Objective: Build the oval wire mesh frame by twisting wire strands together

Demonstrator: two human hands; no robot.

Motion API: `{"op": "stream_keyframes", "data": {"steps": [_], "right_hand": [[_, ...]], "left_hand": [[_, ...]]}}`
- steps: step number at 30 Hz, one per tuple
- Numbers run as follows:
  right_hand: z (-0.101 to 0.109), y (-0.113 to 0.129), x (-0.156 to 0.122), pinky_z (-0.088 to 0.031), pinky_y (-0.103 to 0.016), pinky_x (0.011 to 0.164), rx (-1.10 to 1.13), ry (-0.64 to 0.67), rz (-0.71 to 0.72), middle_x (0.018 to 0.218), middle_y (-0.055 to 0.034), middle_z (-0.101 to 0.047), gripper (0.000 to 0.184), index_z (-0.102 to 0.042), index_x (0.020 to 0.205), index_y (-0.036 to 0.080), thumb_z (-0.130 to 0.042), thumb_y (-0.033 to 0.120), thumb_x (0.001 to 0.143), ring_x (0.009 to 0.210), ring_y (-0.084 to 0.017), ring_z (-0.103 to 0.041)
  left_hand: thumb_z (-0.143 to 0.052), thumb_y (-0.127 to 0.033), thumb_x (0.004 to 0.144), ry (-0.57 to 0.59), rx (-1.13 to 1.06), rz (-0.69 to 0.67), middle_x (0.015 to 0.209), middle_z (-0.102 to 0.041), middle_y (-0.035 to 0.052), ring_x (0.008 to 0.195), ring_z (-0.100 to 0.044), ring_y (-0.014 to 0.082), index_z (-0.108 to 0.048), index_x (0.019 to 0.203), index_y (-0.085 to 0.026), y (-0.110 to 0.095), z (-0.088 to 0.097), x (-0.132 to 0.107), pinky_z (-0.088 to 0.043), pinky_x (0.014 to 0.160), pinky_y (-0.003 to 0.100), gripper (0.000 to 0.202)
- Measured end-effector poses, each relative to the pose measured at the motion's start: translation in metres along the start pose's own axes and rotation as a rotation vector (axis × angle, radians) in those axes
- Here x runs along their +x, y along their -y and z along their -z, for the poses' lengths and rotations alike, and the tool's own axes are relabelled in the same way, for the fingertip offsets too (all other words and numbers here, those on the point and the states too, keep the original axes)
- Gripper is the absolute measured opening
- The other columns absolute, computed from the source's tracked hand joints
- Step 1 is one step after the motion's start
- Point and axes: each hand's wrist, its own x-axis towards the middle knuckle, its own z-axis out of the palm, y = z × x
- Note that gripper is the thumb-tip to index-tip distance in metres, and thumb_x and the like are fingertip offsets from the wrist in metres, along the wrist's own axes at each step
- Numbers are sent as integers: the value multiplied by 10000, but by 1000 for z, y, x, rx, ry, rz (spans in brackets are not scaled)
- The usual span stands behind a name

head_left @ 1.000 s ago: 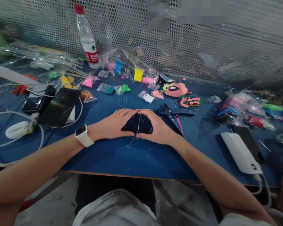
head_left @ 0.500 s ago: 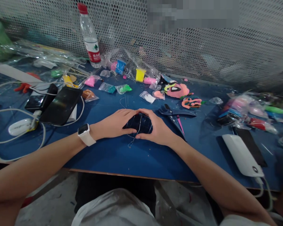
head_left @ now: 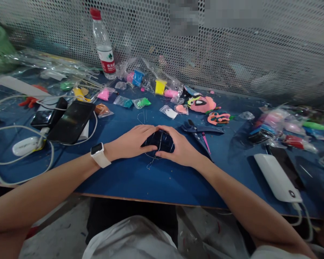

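Between my two hands, at the middle of the blue table, is a small rounded frame of thin pale wire (head_left: pixel 161 141). Its inside looks dark; I cannot tell whether that is a solid thing or the shaded tabletop. A small wire loop (head_left: pixel 150 164) sticks out below it. My left hand (head_left: pixel 139 141), a white watch on its wrist, curves around the left side. Round the right side curls my right hand (head_left: pixel 180 145). The fingertips of both hands meet at the far side, and the thumbs nearly touch in front.
Dark-handled pliers (head_left: pixel 201 128) lie right of my right hand. Behind are bagged coloured clay (head_left: pixel 142 102), a pink clay figure (head_left: pixel 201 104) and a water bottle (head_left: pixel 106 50). A phone (head_left: pixel 71 122) and cables lie left, a white power bank (head_left: pixel 275 178) right.
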Motion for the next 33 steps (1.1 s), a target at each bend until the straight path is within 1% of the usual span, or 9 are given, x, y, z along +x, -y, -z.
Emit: {"op": "stream_keyframes", "data": {"steps": [3, 6, 8, 10, 12, 15, 21, 29, 33], "right_hand": [[-1, 0, 0, -470, -692, 1253, 18, -26, 17, 1637, -151, -558, 955, -416, 1642, 323, -853, 672, 868, 1510, -407, -561], [0, 1, 0, -463, -686, 1264, 29, -23, 3, 1623, -153, -572, 949, -426, 1640, 312, -843, 683, 873, 1511, -401, -563], [1, 1, -1, -453, -681, 1274, 41, -4, -20, 1637, -143, -562, 945, -418, 1648, 323, -842, 674, 880, 1528, -397, -547], [2, 1, -2, -447, -680, 1280, 48, 11, -40, 1651, -129, -553, 948, -407, 1655, 342, -848, 664, 880, 1542, -394, -531], [2, 1, -2, -443, -684, 1282, 49, 19, -53, 1655, -121, -549, 950, -403, 1656, 349, -851, 660, 879, 1547, -390, -525], [2, 2, -1, -445, -701, 1274, 41, 21, -55, 1642, -126, -558, 934, -419, 1645, 339, -844, 669, 881, 1534, -393, -537], [3, 6, -1, -468, -719, 1246, 33, 21, -45, 1613, -131, -578, 872, -461, 1612, 344, -827, 676, 894, 1504, -406, -562], [3, 4, 0, -464, -708, 1254, 24, 10, -38, 1612, -125, -580, 857, -480, 1606, 344, -819, 684, 895, 1500, -401, -567], [2, 5, 0, -469, -702, 1250, 20, 9, -39, 1606, -127, -586, 855, -487, 1604, 338, -810, 695, 897, 1496, -400, -570]], "left_hand": [[-385, -554, 1154, -117, 2, 55, 1624, -583, 152, 1530, -521, 337, -383, 1660, -205, -4, 6, 0, -379, 1292, 555, 615], [-326, -383, 1170, -297, 96, 203, 1386, -719, 120, 1353, -621, 318, -535, 1493, -209, 3, 18, 0, -437, 1212, 562, 422], [-407, -306, 1130, -348, 270, 269, 1314, -706, 144, 1308, -600, 354, -632, 1306, -196, 12, 25, -2, -441, 1166, 594, 306], [-516, -302, 1078, -367, 409, 332, 1291, -667, 176, 1306, -552, 412, -665, 1203, -187, 21, 28, -4, -430, 1131, 654, 225], [-549, -301, 1058, -355, 478, 372, 1254, -644, 183, 1282, -529, 435, -689, 1126, -188, 26, 27, -6, -436, 1092, 684, 192], [-486, -282, 1083, -295, 513, 368, 1196, -645, 173, 1208, -538, 414, -703, 1044, -183, 25, 22, -6, -468, 1035, 664, 242], [-450, -265, 1097, -269, 496, 328, 1177, -654, 158, 1117, -546, 349, -703, 1067, -187, 22, 17, -3, -493, 998, 587, 266], [-500, -353, 1110, -246, 467, 294, 1173, -654, 140, 1138, -525, 351, -720, 1046, -196, 40, 19, -5, -441, 1038, 578, 278], [-416, -329, 1132, -180, 466, 287, 1127, -651, 153, 1070, -536, 334, -704, 1061, -170, 30, 19, -7, -440, 979, 528, 337]]}}
